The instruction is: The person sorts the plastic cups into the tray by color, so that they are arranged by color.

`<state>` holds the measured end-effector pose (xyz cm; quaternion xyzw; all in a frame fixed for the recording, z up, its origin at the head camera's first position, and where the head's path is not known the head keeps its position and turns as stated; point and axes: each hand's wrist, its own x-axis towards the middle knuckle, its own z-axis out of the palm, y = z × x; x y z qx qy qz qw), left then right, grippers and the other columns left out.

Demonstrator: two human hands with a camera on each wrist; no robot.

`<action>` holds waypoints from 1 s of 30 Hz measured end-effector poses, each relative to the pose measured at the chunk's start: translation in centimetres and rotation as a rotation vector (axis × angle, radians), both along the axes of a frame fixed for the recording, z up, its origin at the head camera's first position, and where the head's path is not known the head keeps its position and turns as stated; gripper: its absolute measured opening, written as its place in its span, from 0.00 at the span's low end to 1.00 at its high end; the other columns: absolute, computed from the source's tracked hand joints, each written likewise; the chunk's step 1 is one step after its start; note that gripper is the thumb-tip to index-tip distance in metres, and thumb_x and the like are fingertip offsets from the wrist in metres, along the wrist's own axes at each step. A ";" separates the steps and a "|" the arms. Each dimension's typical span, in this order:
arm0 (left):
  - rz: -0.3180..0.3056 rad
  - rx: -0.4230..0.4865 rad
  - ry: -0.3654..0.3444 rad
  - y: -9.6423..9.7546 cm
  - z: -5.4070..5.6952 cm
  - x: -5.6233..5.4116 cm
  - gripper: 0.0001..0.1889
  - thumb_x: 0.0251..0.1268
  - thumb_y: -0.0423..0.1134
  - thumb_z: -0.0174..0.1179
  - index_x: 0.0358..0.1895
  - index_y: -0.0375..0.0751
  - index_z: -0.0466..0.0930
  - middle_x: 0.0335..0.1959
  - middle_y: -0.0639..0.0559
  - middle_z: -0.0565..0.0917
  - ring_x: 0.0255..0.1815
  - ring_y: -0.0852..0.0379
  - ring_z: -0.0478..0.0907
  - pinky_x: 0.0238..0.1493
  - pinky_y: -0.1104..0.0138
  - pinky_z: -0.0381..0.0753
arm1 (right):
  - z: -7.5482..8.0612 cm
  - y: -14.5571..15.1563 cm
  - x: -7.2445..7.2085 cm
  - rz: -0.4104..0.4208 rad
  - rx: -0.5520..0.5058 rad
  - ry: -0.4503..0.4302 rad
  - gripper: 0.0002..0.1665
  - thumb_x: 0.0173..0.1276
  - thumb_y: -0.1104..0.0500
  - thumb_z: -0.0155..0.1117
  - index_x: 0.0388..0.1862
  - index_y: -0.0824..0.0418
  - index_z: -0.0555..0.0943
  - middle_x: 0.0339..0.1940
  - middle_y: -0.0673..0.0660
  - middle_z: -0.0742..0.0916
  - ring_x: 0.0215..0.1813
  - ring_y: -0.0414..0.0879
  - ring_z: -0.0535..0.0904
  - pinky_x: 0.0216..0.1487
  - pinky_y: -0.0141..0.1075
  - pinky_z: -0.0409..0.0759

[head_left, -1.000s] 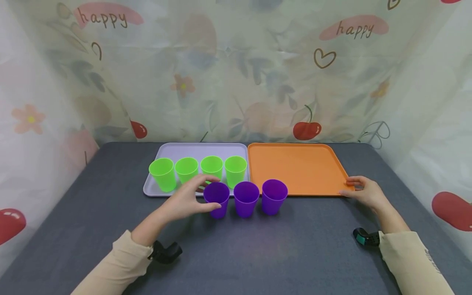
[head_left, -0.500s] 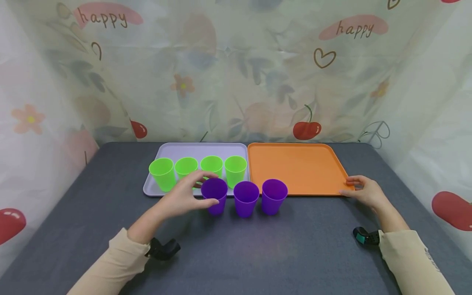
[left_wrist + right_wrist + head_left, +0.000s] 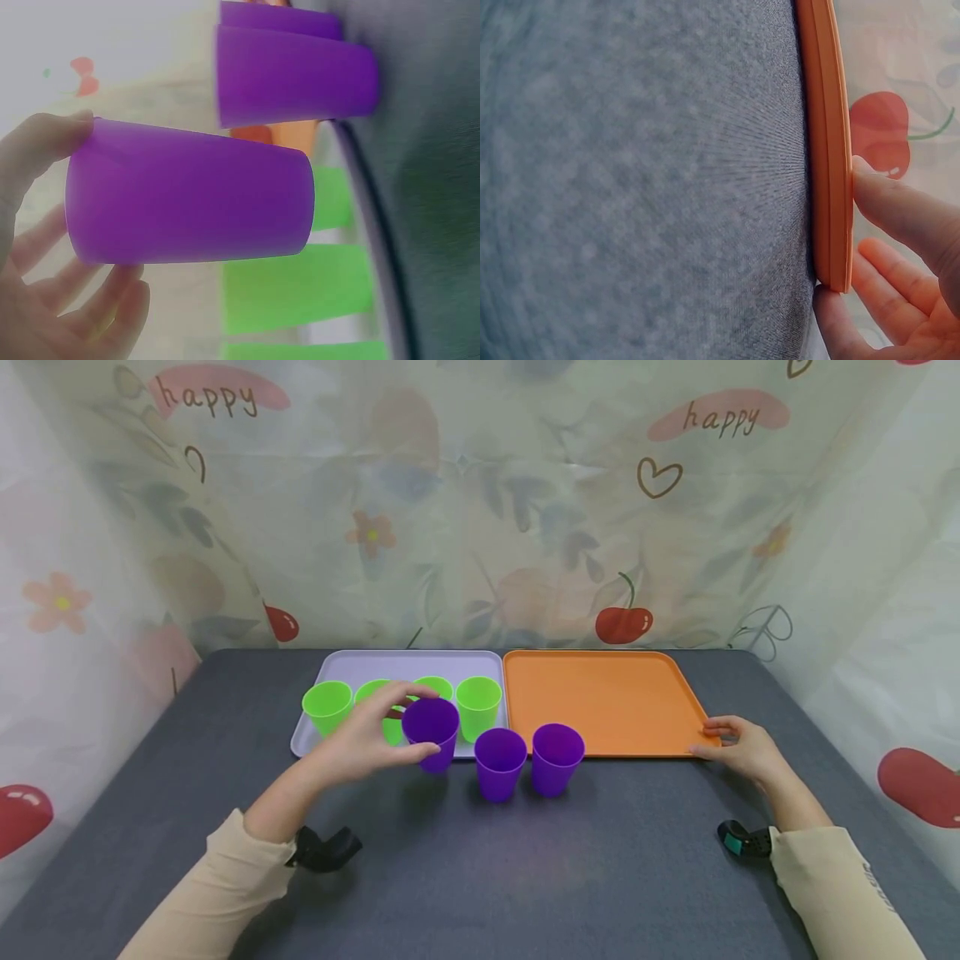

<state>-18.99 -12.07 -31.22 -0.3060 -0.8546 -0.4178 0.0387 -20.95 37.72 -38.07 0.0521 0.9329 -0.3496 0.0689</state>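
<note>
My left hand (image 3: 367, 735) grips a purple cup (image 3: 431, 735) by its upper part, thumb on the near side and fingers behind. The cup hangs upright above the table, its shadow below and apart from it. In the left wrist view the held cup (image 3: 191, 195) fills the middle, with the hand (image 3: 67, 262) at its rim end. Two more purple cups (image 3: 500, 765) (image 3: 557, 760) stand side by side to the right. My right hand (image 3: 746, 753) holds the near right corner of an orange tray (image 3: 600, 706); the right wrist view shows fingers and thumb at the tray's rim (image 3: 829, 150).
A lilac tray (image 3: 412, 664) adjoins the orange tray on its left. It bears a row of several green cups (image 3: 479, 706), partly hidden behind my left hand and the held cup. Dark grey cloth (image 3: 525, 885) covers the table, and a printed curtain (image 3: 465, 527) hangs behind it.
My left hand has lifted the leftmost purple cup off the table and moved it up, away from me and slightly left. The right hand and trays have stayed put.
</note>
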 end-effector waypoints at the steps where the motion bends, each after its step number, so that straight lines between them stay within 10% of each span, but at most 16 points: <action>1: -0.001 0.005 0.015 0.0 0.4 0.0 0.29 0.47 0.36 0.71 0.56 0.39 0.73 0.54 0.45 0.78 0.51 0.50 0.74 0.52 0.55 0.78 | 0.0 0.0 0.0 0.000 0.000 0.001 0.44 0.61 0.44 0.64 0.65 0.73 0.62 0.64 0.76 0.69 0.65 0.70 0.59 0.59 0.61 0.64; 19: -0.031 0.007 0.062 2.6 5.5 -2.0 0.28 0.50 0.39 0.69 0.57 0.42 0.72 0.53 0.49 0.76 0.52 0.54 0.73 0.57 0.59 0.75 | -0.3 0.2 -0.1 0.005 0.012 0.013 0.45 0.61 0.44 0.64 0.64 0.73 0.62 0.64 0.76 0.69 0.65 0.70 0.59 0.59 0.61 0.64; 30: -0.056 0.014 -0.004 5.4 5.8 -4.9 0.26 0.51 0.39 0.68 0.56 0.41 0.73 0.54 0.47 0.75 0.54 0.52 0.72 0.59 0.60 0.74 | -0.2 0.1 -0.1 0.003 0.015 0.018 0.44 0.60 0.44 0.65 0.64 0.73 0.63 0.64 0.75 0.70 0.66 0.70 0.58 0.60 0.62 0.63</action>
